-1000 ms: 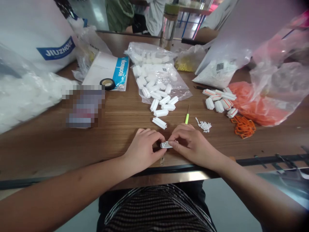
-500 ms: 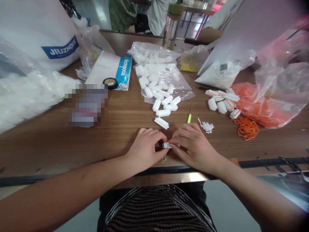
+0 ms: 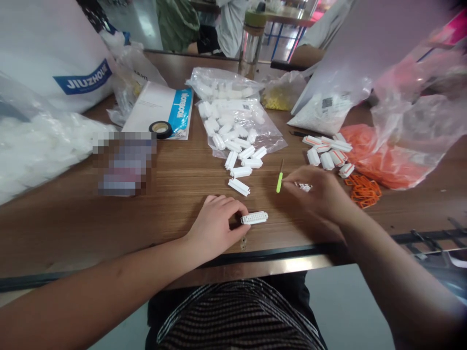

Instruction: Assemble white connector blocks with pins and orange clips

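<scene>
The white connector block (image 3: 255, 218) projects rightward from the left hand (image 3: 219, 226), its left end clamped between thumb and forefinger, its right end free; the right hand (image 3: 319, 192) is motion-blurred, partly hiding the small white pins (image 3: 304, 186), its fingertips just beside the green-handled pick (image 3: 279, 183); whether they close on anything cannot be told; in the earlier frame both hands meet at the block, whereas now the right is withdrawn, exposing rows of small holes; the block is long, narrow, apparently plastic; the pick has a thin shaft; the table (image 3: 175, 209) shows brown, streaked wood grain.
</scene>
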A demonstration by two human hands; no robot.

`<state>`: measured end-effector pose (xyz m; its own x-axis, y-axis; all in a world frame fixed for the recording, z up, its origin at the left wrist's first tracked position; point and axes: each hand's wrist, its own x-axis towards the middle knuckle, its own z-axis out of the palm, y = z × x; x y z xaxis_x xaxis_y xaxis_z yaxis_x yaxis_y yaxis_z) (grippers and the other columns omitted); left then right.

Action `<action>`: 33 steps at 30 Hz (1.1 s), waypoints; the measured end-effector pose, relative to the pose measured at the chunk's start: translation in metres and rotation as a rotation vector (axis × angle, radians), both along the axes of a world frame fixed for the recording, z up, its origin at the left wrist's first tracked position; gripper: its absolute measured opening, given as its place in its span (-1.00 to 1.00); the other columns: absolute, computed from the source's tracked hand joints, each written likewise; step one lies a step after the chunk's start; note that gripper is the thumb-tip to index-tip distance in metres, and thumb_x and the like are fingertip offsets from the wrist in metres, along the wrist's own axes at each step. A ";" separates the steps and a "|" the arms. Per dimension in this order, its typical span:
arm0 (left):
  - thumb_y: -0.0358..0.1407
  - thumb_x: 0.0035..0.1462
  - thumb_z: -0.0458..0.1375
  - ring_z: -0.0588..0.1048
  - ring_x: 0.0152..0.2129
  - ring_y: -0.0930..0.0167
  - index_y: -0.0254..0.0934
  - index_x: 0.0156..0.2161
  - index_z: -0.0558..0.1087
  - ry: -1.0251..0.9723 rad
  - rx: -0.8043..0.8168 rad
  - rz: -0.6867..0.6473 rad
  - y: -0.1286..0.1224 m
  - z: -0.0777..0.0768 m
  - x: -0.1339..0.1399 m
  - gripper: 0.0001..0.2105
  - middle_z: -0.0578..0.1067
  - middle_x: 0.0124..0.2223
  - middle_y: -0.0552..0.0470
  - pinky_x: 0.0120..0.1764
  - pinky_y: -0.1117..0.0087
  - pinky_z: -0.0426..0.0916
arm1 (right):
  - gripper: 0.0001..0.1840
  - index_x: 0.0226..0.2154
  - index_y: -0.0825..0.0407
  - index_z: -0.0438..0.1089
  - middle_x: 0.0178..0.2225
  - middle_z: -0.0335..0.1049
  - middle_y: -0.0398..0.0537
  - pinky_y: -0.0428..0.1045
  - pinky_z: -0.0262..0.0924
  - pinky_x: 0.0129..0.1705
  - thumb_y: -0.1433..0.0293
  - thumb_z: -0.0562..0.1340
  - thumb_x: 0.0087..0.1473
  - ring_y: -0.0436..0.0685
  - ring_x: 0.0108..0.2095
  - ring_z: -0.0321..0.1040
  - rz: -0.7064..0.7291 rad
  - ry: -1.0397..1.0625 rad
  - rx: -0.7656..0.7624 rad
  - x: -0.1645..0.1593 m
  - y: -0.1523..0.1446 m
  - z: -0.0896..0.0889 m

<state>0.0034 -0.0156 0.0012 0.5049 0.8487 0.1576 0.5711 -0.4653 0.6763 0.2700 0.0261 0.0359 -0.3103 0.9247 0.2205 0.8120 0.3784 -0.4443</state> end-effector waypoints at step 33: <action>-0.27 0.11 0.26 0.43 -0.34 0.36 -0.20 -0.31 0.40 0.006 0.015 0.006 0.000 0.002 0.001 -0.88 0.49 -0.35 0.14 -0.15 0.21 0.16 | -0.90 -0.37 -0.01 0.37 -0.30 0.41 -0.06 0.06 0.21 -0.10 0.38 0.19 0.18 0.10 -0.21 0.31 0.420 0.185 -0.177 -0.062 -0.030 0.001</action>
<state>0.0045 -0.0153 0.0030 0.5012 0.8491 0.1668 0.5780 -0.4720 0.6657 0.2084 -0.0040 0.0367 -0.6347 0.7565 0.1577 0.5068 0.5615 -0.6541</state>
